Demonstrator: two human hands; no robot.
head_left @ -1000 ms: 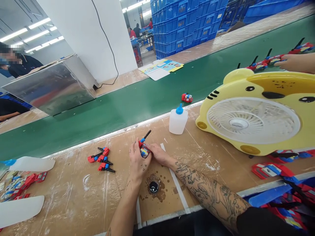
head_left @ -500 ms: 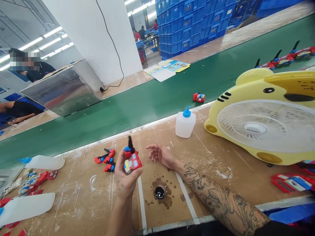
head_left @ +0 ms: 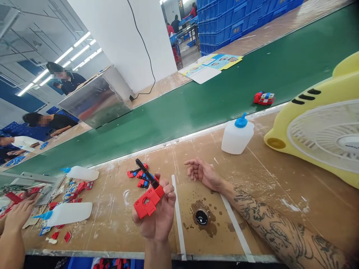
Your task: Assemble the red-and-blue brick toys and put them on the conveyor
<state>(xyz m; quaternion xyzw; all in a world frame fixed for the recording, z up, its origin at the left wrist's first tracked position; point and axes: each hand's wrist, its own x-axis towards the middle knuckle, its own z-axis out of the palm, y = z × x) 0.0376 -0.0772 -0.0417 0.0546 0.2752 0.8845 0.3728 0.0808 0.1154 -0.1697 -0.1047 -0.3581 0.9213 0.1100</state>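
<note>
Between left-hand fingers [head_left: 168, 188], a red toy piece [head_left: 148, 201] shows a black prong.

Toy piece [head_left: 148, 200] raised in my left hand [head_left: 158, 216] over the near tabletop [head_left: 117, 220]. My right hand [head_left: 203, 173] rests right of it. Loose pieces [head_left: 138, 175] behind. Bottle [head_left: 237, 134] far right, fan [head_left: 322, 134] beyond; conveyor belt [head_left: 182, 108] behind everything.

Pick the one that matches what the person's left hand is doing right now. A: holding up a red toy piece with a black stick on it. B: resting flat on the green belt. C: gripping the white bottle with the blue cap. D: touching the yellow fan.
A: the left hand is raised off the bench with its fingers closed round the red toy piece, whose black stick points up and to the left.
</note>
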